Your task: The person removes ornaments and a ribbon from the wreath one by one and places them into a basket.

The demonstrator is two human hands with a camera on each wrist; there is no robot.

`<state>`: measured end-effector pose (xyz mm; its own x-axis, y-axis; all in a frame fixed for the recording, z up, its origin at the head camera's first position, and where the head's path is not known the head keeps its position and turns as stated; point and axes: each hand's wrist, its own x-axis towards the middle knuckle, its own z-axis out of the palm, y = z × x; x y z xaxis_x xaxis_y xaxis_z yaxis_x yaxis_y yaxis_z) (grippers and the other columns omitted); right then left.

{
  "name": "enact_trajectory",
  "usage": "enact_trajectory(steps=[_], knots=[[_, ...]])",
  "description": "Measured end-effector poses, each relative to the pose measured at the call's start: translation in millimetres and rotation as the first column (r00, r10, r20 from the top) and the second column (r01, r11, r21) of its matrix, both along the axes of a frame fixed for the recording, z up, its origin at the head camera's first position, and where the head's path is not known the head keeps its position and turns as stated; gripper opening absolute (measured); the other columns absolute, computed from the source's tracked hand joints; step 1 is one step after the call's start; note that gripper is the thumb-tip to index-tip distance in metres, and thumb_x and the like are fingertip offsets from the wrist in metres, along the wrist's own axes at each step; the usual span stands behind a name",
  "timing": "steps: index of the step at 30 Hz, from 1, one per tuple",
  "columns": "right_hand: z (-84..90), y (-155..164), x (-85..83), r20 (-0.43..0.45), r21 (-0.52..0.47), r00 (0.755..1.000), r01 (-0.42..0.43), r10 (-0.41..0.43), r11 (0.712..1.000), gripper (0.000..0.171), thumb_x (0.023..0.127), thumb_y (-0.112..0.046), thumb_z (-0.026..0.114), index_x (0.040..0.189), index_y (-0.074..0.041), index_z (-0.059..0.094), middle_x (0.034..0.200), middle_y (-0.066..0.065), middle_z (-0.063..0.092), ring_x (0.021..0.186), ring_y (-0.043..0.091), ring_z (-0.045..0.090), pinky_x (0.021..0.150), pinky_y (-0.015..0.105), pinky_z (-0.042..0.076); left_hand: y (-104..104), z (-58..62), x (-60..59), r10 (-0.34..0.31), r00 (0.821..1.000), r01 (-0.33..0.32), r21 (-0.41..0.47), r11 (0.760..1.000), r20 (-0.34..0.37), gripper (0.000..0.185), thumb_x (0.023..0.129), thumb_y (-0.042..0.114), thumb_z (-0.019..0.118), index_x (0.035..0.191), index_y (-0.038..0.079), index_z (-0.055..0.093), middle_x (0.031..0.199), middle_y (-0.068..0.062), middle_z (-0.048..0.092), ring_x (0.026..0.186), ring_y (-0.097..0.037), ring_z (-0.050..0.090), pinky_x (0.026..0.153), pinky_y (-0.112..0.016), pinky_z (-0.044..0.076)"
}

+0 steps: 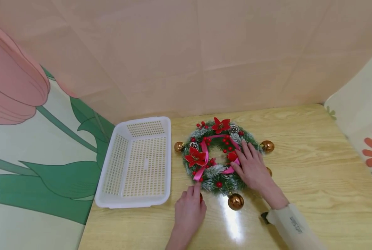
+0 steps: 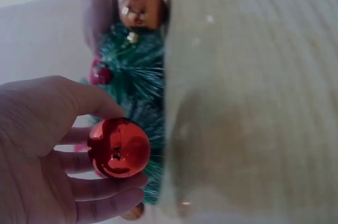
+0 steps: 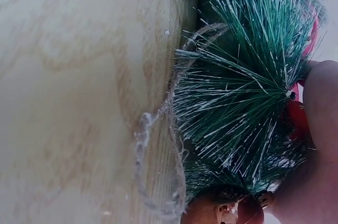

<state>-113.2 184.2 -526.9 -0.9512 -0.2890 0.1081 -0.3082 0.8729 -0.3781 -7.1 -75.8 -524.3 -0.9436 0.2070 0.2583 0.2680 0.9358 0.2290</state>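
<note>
A green frosted wreath [image 1: 214,170] with red poinsettias, berries, pinecones and a pink ribbon lies on the table, bronze baubles around its outer edge. At its near left edge my left hand [image 1: 189,210] holds a shiny red bauble [image 2: 120,147] between thumb and fingers; whether the bauble is fastened to the wreath I cannot tell. Across the wreath's right side rests my right hand [image 1: 253,170], its fingers extended over the needles and ribbon. A twine loop [image 3: 140,155] hangs from the wreath's edge in the right wrist view.
Left of the wreath stands a white plastic basket [image 1: 166,173] with a grid bottom. The wooden table [image 1: 314,166] backs onto a pinkish-brown sheet [image 1: 161,62]. One bronze bauble [image 1: 236,201] juts toward the near side, another [image 1: 267,146] to the right.
</note>
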Motion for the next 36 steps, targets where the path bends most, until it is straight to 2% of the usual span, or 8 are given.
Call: enact_trajectory(steps=[4, 9, 13, 16, 21, 29, 33, 36], knots=[[2.0, 0.7, 0.3, 0.01, 0.008, 1.0, 0.001, -0.001, 1.0, 0.065, 0.108, -0.042, 0.049, 0.15, 0.007, 0.043, 0.167, 0.028, 0.01, 0.151, 0.052, 0.01, 0.112, 0.075, 0.017, 1.1, 12.7, 2.5, -0.04, 0.999, 0.039, -0.041, 0.998, -0.035, 0.048, 0.079, 0.028, 0.086, 0.12, 0.011, 0.066, 0.098, -0.005, 0.069, 0.069, -0.02, 0.064, 0.049, -0.03, 0.049], [3.7, 1.2, 0.4, 0.024, 0.016, 1.0, 0.004, -0.004, 1.0, 0.065, 0.108, -0.042, 0.049, 0.151, 0.007, 0.043, 0.167, 0.028, 0.01, 0.151, 0.052, 0.01, 0.112, 0.075, 0.017, -0.5, 33.5, 1.9, -0.095, 0.99, 0.086, -0.086, 0.993, -0.107, 0.048, 0.081, 0.034, 0.086, 0.119, 0.011, 0.069, 0.099, -0.004, 0.071, 0.07, -0.02, 0.067, 0.053, -0.031, 0.053], [3.8, 1.4, -0.4, 0.027, 0.013, 1.0, 0.005, -0.006, 1.0, 0.065, 0.108, -0.042, 0.049, 0.151, 0.006, 0.043, 0.167, 0.028, 0.01, 0.151, 0.052, 0.01, 0.113, 0.075, 0.016, -5.3, 49.5, -4.1, -0.131, 0.972, 0.11, -0.116, 0.987, -0.193, 0.046, 0.08, 0.034, 0.088, 0.117, 0.011, 0.071, 0.098, -0.005, 0.072, 0.069, -0.02, 0.068, 0.053, -0.033, 0.054], [3.4, 1.7, -0.7, 0.025, 0.008, 1.0, 0.005, -0.005, 1.0, 0.065, 0.108, -0.043, 0.049, 0.151, 0.006, 0.043, 0.167, 0.027, 0.009, 0.151, 0.052, 0.009, 0.113, 0.075, 0.016, -9.2, 56.4, -11.6, -0.143, 0.962, 0.117, -0.123, 0.986, -0.232, 0.048, 0.079, 0.033, 0.089, 0.117, 0.01, 0.072, 0.099, -0.007, 0.073, 0.07, -0.022, 0.069, 0.054, -0.035, 0.056], [3.2, 2.2, -0.7, 0.014, 0.0, 1.0, 0.005, -0.005, 1.0, 0.064, 0.108, -0.043, 0.049, 0.15, 0.006, 0.044, 0.167, 0.028, 0.01, 0.151, 0.052, 0.01, 0.112, 0.075, 0.017, -15.1, 60.5, -26.0, -0.127, 0.961, 0.097, -0.128, 0.987, -0.245, 0.052, 0.08, 0.031, 0.089, 0.123, 0.01, 0.07, 0.104, -0.009, 0.074, 0.077, -0.025, 0.071, 0.059, -0.038, 0.058], [3.0, 2.9, -1.6, 0.015, -0.005, 1.0, 0.003, -0.003, 1.0, 0.065, 0.108, -0.043, 0.048, 0.15, 0.006, 0.044, 0.167, 0.027, 0.01, 0.151, 0.052, 0.01, 0.112, 0.075, 0.017, -24.3, 62.9, -42.9, -0.113, 0.957, 0.07, -0.167, 0.984, -0.266, 0.046, 0.084, 0.024, 0.086, 0.125, 0.011, 0.07, 0.114, -0.011, 0.072, 0.088, -0.031, 0.071, 0.067, -0.043, 0.059], [1.4, 2.7, -1.0, 0.013, -0.005, 1.0, 0.0, 0.0, 1.0, 0.065, 0.108, -0.043, 0.048, 0.15, 0.006, 0.045, 0.167, 0.027, 0.009, 0.151, 0.052, 0.01, 0.113, 0.075, 0.017, -27.2, 65.1, -49.7, -0.113, 0.945, 0.066, -0.159, 0.985, -0.306, 0.04, 0.084, 0.016, 0.084, 0.122, 0.012, 0.073, 0.114, -0.012, 0.073, 0.09, -0.033, 0.071, 0.067, -0.044, 0.06], [-0.5, 2.2, 0.2, 0.013, -0.01, 1.0, 0.004, -0.004, 1.0, 0.065, 0.108, -0.044, 0.048, 0.15, 0.006, 0.045, 0.168, 0.027, 0.009, 0.151, 0.052, 0.01, 0.112, 0.075, 0.017, -28.8, 65.6, -53.7, -0.112, 0.929, 0.065, -0.143, 0.988, -0.352, 0.036, 0.084, 0.011, 0.082, 0.12, 0.013, 0.075, 0.115, -0.013, 0.073, 0.09, -0.035, 0.071, 0.065, -0.045, 0.06]])
